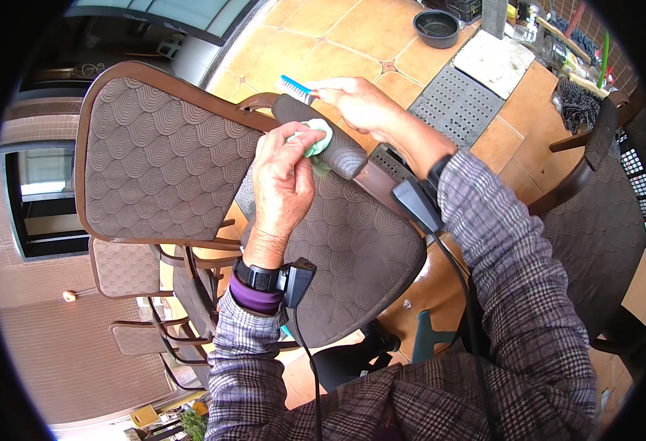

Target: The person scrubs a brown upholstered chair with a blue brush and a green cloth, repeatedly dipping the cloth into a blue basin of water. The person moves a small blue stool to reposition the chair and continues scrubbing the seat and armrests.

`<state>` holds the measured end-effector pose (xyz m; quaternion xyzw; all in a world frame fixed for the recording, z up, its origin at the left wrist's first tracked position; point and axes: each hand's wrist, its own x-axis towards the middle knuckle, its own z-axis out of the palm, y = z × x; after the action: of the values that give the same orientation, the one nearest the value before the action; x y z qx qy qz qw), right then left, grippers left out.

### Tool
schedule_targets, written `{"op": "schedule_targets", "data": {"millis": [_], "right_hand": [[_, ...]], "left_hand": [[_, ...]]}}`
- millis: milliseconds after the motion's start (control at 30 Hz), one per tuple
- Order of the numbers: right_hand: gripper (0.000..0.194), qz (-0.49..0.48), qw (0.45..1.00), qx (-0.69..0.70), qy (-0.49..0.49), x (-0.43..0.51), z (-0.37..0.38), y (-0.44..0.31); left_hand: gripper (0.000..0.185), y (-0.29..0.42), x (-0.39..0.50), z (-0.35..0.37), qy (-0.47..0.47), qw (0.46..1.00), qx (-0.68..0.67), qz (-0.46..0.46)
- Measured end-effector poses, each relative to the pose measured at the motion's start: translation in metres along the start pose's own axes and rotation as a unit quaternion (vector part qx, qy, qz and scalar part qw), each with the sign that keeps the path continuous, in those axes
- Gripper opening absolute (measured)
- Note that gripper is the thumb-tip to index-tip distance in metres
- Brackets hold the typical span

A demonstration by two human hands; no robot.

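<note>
In front of me stands a brown chair with a scale-patterned fabric backrest (pixel 163 165) and a matching seat (pixel 350 248). My left hand (pixel 284 176) grips a crumpled pale green cloth (pixel 318 138) against the padded armrest (pixel 337 149). In my right hand (pixel 361 105) is a brush (pixel 296 87) with a blue back and white bristles. The brush is over the far end of the armrest; whether its bristles touch the fabric I cannot tell. Part of the armrest is hidden behind the cloth and my left fingers.
Another brown chair (pixel 593 237) stands at the right, and more chairs (pixel 127 267) are at the left. A black basin (pixel 437 27) sits on the tiled floor beyond a perforated grey mat (pixel 455 99). Mops (pixel 579 105) lie at the upper right. Black cables (pixel 309 353) hang from both wrists.
</note>
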<state>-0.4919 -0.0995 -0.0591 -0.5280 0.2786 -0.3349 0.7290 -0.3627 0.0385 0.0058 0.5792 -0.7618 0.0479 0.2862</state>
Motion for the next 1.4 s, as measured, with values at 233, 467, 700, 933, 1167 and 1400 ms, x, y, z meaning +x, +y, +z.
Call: {"op": "schedule_targets", "data": {"millis": [233, 467, 700, 933, 1167, 1400], "right_hand": [[0.036, -0.059, 0.993, -0.065, -0.076, -0.131, -0.073, 0.005], [0.037, -0.187, 0.979, -0.079, -0.001, -0.014, -0.012, 0.011], [0.036, -0.059, 0.997, -0.042, -0.038, -0.088, -0.043, 0.015], [0.034, -0.16, 0.98, -0.118, -0.009, -0.088, -0.04, 0.016], [0.034, -0.147, 0.985, -0.088, -0.01, -0.026, -0.01, 0.002], [0.035, -0.119, 0.982, -0.147, -0.022, -0.145, -0.059, -0.001]], "left_hand": [[0.037, -0.012, 0.004, 0.012, 0.06, 0.998, -0.009, -0.029], [0.034, -0.002, 0.001, 0.005, 0.02, 1.0, -0.01, -0.02], [0.033, -0.02, 0.009, 0.003, 0.025, 0.999, 0.007, -0.026], [0.029, -0.017, 0.0, 0.011, 0.037, 0.998, -0.018, -0.056], [0.035, -0.003, 0.0, -0.001, -0.01, 1.0, 0.021, 0.003], [0.032, -0.023, 0.007, 0.013, 0.06, 0.996, -0.03, -0.05]]}}
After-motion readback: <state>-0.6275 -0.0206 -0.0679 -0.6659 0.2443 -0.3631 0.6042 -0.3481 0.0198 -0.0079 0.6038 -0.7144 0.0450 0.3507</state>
